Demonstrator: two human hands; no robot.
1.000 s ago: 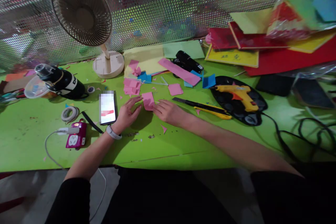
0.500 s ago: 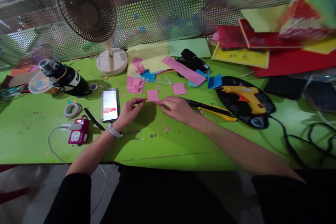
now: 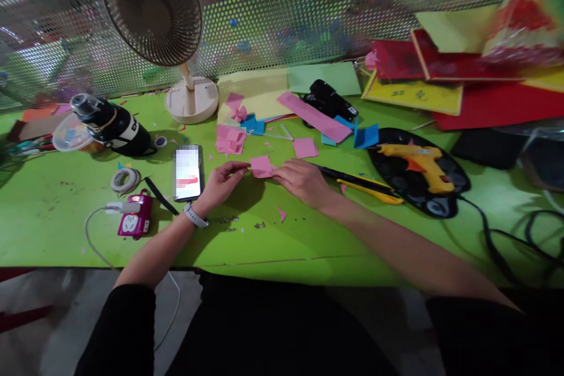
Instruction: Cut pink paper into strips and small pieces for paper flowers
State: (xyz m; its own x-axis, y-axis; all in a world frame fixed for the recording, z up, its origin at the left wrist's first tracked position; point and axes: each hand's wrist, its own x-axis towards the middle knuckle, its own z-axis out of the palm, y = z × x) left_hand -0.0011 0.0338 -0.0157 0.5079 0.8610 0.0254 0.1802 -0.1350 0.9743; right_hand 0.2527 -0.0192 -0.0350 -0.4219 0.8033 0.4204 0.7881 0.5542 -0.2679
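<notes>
A small pink paper square [image 3: 261, 166] is held between my two hands, just over the green tabletop. The fingertips of my left hand [image 3: 225, 183] pinch its left edge. On the opposite side, my right hand [image 3: 302, 181] has thumb and fingers closed on the lower right corner. Another pink square [image 3: 305, 147] lies flat beyond my right hand. A pile of pink paper pieces [image 3: 230, 139] sits beyond my left hand, near a folded pink paper shape [image 3: 239, 113]. A lit phone [image 3: 187, 173] lies left of my left hand.
Right of my hands lie a black-and-yellow utility knife [image 3: 370, 185] and a yellow glue gun [image 3: 425, 165] on a dark palette. A fan [image 3: 191, 100], a black bottle [image 3: 121, 129], a tape roll [image 3: 124, 180] and a purple power adapter [image 3: 136, 215] stand left. Wire mesh [image 3: 264, 17] rises behind.
The pink square has come slightly toward me and now lies at a tilt. My left fingertips have moved onto its left edge. The whole view has shifted a little.
</notes>
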